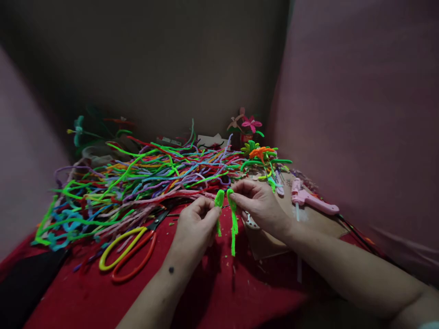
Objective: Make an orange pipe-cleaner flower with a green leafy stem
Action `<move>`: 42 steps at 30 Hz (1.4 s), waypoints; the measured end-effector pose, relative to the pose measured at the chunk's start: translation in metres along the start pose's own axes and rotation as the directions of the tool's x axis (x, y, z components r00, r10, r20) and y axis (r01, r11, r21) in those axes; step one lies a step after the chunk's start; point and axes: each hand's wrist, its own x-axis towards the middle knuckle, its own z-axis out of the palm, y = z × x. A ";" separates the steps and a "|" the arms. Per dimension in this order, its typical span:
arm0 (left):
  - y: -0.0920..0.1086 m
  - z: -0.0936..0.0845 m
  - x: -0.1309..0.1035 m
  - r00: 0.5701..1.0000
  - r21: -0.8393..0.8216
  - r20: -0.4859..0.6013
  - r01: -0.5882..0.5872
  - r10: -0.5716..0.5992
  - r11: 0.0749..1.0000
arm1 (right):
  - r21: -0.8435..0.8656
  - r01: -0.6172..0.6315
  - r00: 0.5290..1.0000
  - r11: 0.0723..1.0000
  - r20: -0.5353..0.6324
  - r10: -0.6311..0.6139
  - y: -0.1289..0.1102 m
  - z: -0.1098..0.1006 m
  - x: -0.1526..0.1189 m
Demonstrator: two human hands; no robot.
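My left hand (199, 219) pinches a short, folded bright green pipe cleaner (219, 198) between thumb and fingers. Close beside it, my right hand (257, 203) is closed on a second green pipe cleaner (234, 224), looped at the top with its twisted tail hanging down. A narrow gap separates the two green pieces, and both are held above the red cloth (206, 292). Part of each piece is hidden behind my fingers.
A wide heap of coloured pipe cleaners (164, 169) spreads behind my hands. Scissors (126, 258) with yellow and red handles lie at left. A pink glue gun (312, 198) rests on cardboard (322, 221) at right. Finished flowers (252, 123) stand at the back.
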 end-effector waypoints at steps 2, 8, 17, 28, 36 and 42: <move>0.000 0.000 -0.001 1.000 -0.007 0.014 -0.002 0.002 1.000 | -0.014 0.012 1.000 1.000 -0.001 -0.012 0.000 0.000 0.000; -0.003 0.000 -0.001 0.999 0.001 0.032 0.009 -0.009 1.000 | -0.023 0.019 1.000 1.000 -0.002 -0.020 -0.001 0.001 -0.001; -0.002 0.001 0.000 0.999 -0.004 0.052 -0.006 0.007 1.000 | 0.017 0.006 1.000 1.000 0.015 -0.007 0.001 0.000 -0.001; -0.003 0.003 0.000 0.998 0.000 0.063 -0.015 0.015 1.000 | 0.022 -0.020 1.000 1.000 -0.005 0.020 -0.001 0.001 -0.002; -0.004 0.003 0.000 0.998 -0.005 0.066 -0.004 0.004 1.000 | 0.028 -0.009 1.000 1.000 0.004 0.009 0.001 0.001 -0.002; -0.007 0.004 0.002 0.996 0.002 0.087 -0.015 0.015 1.000 | 0.046 0.002 1.000 0.999 0.013 -0.002 0.002 0.001 -0.002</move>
